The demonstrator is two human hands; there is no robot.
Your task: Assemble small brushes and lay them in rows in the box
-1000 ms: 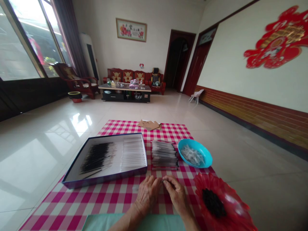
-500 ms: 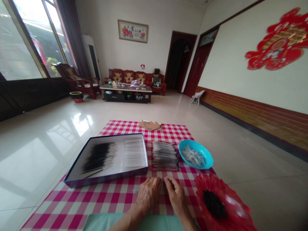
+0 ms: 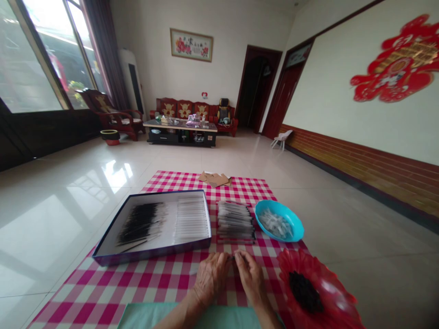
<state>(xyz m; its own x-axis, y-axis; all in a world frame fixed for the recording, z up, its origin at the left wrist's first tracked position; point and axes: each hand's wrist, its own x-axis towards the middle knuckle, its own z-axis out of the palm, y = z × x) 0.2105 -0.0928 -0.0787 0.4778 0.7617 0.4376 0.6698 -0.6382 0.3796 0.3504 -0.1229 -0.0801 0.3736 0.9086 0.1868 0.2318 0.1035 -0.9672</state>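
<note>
My left hand [image 3: 211, 275] is closed around a slim pen-like tube [image 3: 193, 270]; its pale translucent end shows faintly at the left of the fist. A thin dark tip [image 3: 231, 258] spans the small gap to my right hand [image 3: 251, 275], whose thumb and forefinger pinch that end. Most of the tube is hidden in the fingers. Just beyond the hands lies a row of similar translucent tubes with dark ends [image 3: 235, 221]. The shallow box [image 3: 151, 252] at left holds thin black sticks [image 3: 140, 223] and clear tubes [image 3: 192, 219].
A blue bowl [image 3: 297, 230] holds small translucent pieces [image 3: 275, 222]. Nearer, a red flower-shaped dish [image 3: 334, 288] holds small black parts [image 3: 305, 291]. Cardboard pieces [image 3: 216, 178] lie at the far edge of the checked tablecloth [image 3: 164, 278]. Pale green cloth [image 3: 147, 315] is in front of me.
The hands stay nearly in place. Slightly more of the dark tip shows between the fingertips, and my right fingers have shifted a little.
</note>
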